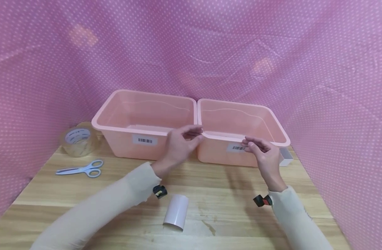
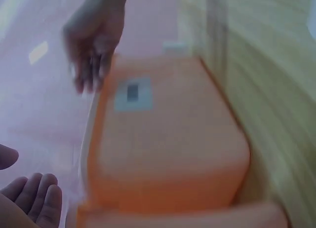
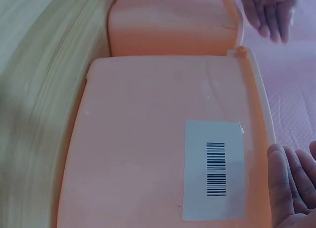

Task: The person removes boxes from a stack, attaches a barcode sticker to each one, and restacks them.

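Observation:
Two pink plastic bins stand side by side, the left bin [image 1: 122, 146] and the right bin [image 1: 212, 152], each with a white barcode label on its front. My left hand [image 1: 179, 144] is in front of the rims where the bins meet, fingers extended and nothing held. The right hand [image 1: 265, 156] is by the front rim of the right bin, near its barcode label [image 3: 215, 171]. Its fingers are loosely bent, and the right wrist view shows nothing in them. Whether either hand touches a rim, I cannot tell.
A roll of clear tape [image 1: 79, 140] stands left of the bins, with light blue scissors [image 1: 81, 169] before it. A curved, glossy white piece [image 1: 176, 211] lies near the table's front. Behind the right bin's corner is a small white box [image 1: 286, 157]. Pink dotted cloth surrounds the table.

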